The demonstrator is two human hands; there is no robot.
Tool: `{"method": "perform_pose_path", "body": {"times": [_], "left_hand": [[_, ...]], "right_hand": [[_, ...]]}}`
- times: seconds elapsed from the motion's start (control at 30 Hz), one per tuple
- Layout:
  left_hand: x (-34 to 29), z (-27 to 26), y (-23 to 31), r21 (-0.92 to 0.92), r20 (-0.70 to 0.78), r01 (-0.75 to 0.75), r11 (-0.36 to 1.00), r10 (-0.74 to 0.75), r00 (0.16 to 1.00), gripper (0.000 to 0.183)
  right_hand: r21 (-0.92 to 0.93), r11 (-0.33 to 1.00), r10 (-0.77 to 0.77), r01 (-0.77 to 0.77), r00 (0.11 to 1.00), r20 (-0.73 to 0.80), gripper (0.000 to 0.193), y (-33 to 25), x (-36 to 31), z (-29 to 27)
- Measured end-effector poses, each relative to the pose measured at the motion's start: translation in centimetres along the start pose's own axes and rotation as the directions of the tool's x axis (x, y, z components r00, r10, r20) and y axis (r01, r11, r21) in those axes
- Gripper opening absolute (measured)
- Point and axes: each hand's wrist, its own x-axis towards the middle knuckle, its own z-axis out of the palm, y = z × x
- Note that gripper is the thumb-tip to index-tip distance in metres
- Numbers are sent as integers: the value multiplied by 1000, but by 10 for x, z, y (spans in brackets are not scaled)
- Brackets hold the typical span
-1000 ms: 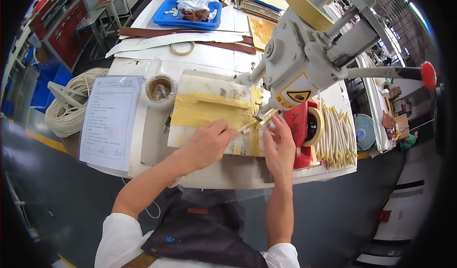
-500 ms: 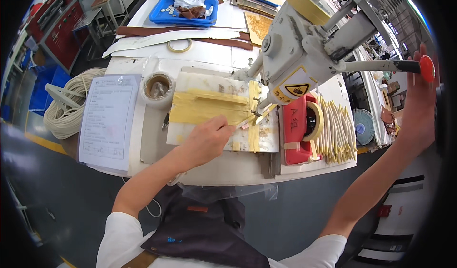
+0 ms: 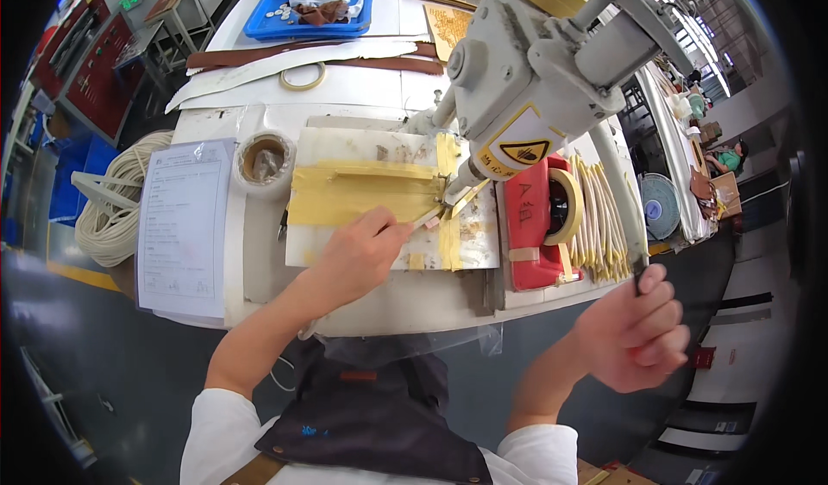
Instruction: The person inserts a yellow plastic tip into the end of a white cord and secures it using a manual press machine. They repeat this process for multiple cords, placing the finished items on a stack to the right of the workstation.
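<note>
My left hand (image 3: 373, 245) is closed, pinching a thin pale strip (image 3: 426, 219) whose far end lies under the tip of a grey hand press (image 3: 509, 80). The strip rests on a white board (image 3: 392, 252) partly covered with yellow tape (image 3: 345, 196). My right hand (image 3: 638, 330), slightly blurred, is wrapped round the end of the press lever (image 3: 625, 175), low at the right of the table. The lever's red knob is mostly hidden in that hand. Where the press tip meets the strip is too small to make out fully.
Right of the board stands a red tape dispenser (image 3: 522, 218) beside a row of pale cords (image 3: 595, 218) with yellow ends. A written sheet (image 3: 185, 226), a clear tape roll (image 3: 263, 164) and coiled rope (image 3: 121, 200) lie left. Behind sits a blue tray (image 3: 267, 24).
My right hand has closed on the lever's end and swung it from high at the right down toward me. My left hand stays at the strip; the whole view has shifted slightly.
</note>
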Motion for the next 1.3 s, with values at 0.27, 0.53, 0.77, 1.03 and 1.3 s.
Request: {"method": "perform_pose_path", "body": {"times": [0.27,0.53,0.77,1.03,1.3], "left_hand": [[-9,1,-1,40,-174,46,998,-38,984,21],[-6,-8,10,27,-231,234,972,-222,947,26],[-8,-2,3,-278,-251,328,903,-397,883,25],[-12,-12,-4,-526,-104,370,766,-489,866,20],[-9,-12,-1,-550,-76,402,732,-523,849,20]], "right_hand": [[-27,981,179,-194,946,-271,26,-19,91,2],[-62,934,332,-351,921,-205,52,27,186,42],[-842,530,319,97,898,304,56,19,8,21],[-910,374,683,-179,717,140,48,119,-105,26],[-941,330,692,-71,697,189,32,135,-95,19]]}}
